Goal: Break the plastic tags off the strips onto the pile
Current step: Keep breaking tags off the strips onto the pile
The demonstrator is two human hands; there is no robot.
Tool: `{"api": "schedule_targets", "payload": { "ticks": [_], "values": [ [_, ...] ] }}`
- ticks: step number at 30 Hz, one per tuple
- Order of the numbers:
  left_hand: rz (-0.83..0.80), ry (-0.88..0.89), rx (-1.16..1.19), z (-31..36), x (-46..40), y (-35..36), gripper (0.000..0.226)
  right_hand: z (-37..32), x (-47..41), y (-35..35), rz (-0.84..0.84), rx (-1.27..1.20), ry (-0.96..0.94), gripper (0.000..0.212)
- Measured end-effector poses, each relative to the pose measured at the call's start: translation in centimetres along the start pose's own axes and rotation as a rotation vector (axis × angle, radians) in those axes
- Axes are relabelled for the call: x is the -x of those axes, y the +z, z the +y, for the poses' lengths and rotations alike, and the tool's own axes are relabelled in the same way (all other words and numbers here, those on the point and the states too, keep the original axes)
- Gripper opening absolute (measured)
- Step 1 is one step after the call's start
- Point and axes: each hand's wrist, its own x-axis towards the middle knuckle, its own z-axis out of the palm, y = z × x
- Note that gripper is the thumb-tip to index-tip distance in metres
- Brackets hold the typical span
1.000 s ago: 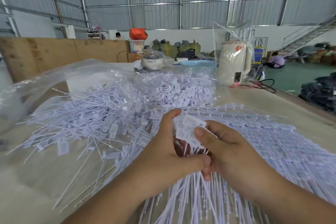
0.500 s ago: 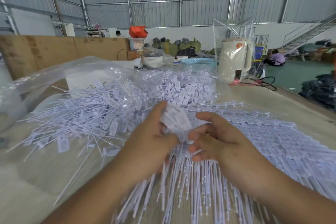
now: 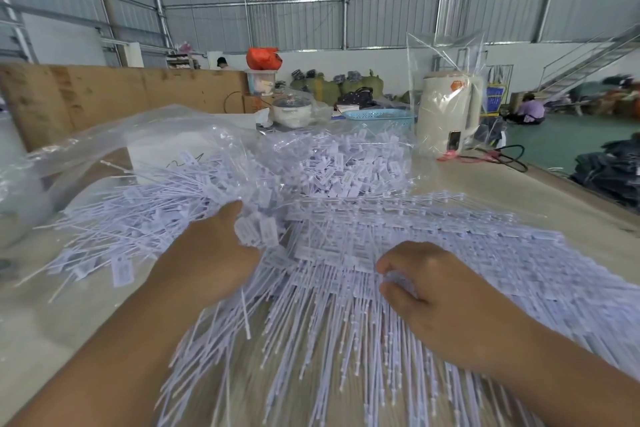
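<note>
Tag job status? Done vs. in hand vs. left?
Done: loose tags pile on the left. In hand: left hand holds a clump of tags; right hand rests on the strips. Left: most of that stack still joined.

Table [image 3: 491, 184]: tag strips [image 3: 433, 243], pile [image 3: 138, 215], kettle [image 3: 446, 114].
</note>
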Motion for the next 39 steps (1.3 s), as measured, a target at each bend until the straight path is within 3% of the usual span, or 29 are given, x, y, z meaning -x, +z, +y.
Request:
{"api": "schedule_targets", "payload": {
  "ticks": [4, 13, 17, 20, 23, 28, 30, 33, 35, 39],
  "values": [
    [-0.091, -0.035, -0.255, -0.1, 0.4, 1.0, 0.083, -0.1, 0.0, 0.1, -0.058, 0.125, -0.017, 0.023],
    [0.092, 0.011, -0.522, 1.5, 1.3, 0.6, 0.063, -0.4, -0.6, 0.5, -0.069, 0.341, 0.013, 0.036],
    [0.133, 0.189, -0.387, 2.2, 1.8, 1.8, 0.063, -0.4, -0.7, 0.3, 0.024, 0.28, 0.029, 0.039],
    [0.131, 0.336, -0.276, 2.7, 2.1, 2.9, 0.056, -0.6, -0.8, 0.2, 0.107, 0.317, 0.033, 0.056],
    [0.125, 0.446, -0.065, 3.0, 2.2, 3.5, 0.044, -1.1, -0.6, -0.3, 0.225, 0.328, 0.004, 0.055],
    [-0.054, 0.403, 0.463, 3.8, 3.0, 3.3, 0.021, -1.7, -0.4, -1.2, 0.373, 0.344, -0.097, 0.046],
    [-0.105, 0.4, 0.583, 4.0, 3.2, 3.0, 0.024, -1.7, -0.2, -1.5, 0.399, 0.348, -0.114, 0.047],
    [-0.087, 0.454, 0.574, 4.3, 3.5, 3.1, 0.015, -1.8, 0.0, -2.1, 0.391, 0.325, -0.129, 0.051],
    [-0.033, 0.438, 0.603, 4.4, 3.6, 3.1, 0.023, -1.6, 0.0, -2.3, 0.342, 0.282, -0.161, 0.055],
    [0.105, 0.458, 0.626, 4.4, 3.5, 2.8, 0.034, -1.2, 0.1, -3.0, 0.044, 0.019, -0.154, 0.043]
  ]
}}
